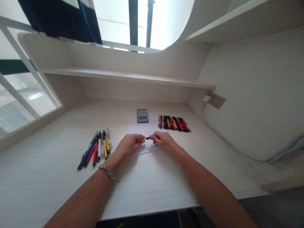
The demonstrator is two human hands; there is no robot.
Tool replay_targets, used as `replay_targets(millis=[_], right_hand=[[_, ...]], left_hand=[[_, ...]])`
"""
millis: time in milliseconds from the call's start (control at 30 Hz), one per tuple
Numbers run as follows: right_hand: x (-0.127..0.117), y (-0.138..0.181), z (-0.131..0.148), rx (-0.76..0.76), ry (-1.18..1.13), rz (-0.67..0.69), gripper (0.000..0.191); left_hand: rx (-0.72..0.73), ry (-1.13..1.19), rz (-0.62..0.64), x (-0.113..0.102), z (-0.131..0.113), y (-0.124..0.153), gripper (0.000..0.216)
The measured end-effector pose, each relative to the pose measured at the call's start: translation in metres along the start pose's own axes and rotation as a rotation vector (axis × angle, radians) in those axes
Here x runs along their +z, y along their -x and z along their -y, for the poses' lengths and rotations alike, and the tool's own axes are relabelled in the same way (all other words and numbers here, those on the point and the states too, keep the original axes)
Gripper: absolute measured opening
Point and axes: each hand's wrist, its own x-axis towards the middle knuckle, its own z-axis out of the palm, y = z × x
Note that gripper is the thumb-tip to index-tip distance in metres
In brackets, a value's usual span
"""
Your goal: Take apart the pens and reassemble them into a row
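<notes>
Head view showed a pen [146,138] held roughly level over the paper [152,147], between both hands of the person at the desk [152,183]. The left hand [131,143] was curled, thumb and fingers closed on the yellow barrel; the right hand [165,141] was nearly closed too, fingertips pinching the black end. Whether that end was a separate part, I could not tell. Beyond lay a grey box [142,116], with a row [174,123] of pens side by side to its right. If the two grips pulled hard against each other, I judged, the pen might slip and drop onto the paper. The loose pile [96,148] worried me more: it lay near the left wrist and its bracelet [107,171], and a careless leftward sweep could scatter it, since pens would probably roll.
</notes>
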Motion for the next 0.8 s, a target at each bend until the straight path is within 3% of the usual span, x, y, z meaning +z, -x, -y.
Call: replay_targets(millis=[167, 500, 800], right_hand=[[-0.0021, 0.0005, 0.0022, -0.069, -0.018, -0.029, 0.013], [-0.0005, 0.0006, 0.0065, -0.021, 0.054, -0.005, 0.02], [-0.0088, -0.003, -0.003, 0.086, -0.273, -0.102, 0.019]], left_hand=[[0.005, -0.019, -0.013, 0.0013, 0.0005, -0.0002, 0.027], [-0.014, -0.127, -0.025, 0.0, -0.0025, 0.0002, 0.027], [-0.042, 0.034, -0.056, -0.0032, -0.0066, -0.0004, 0.034]])
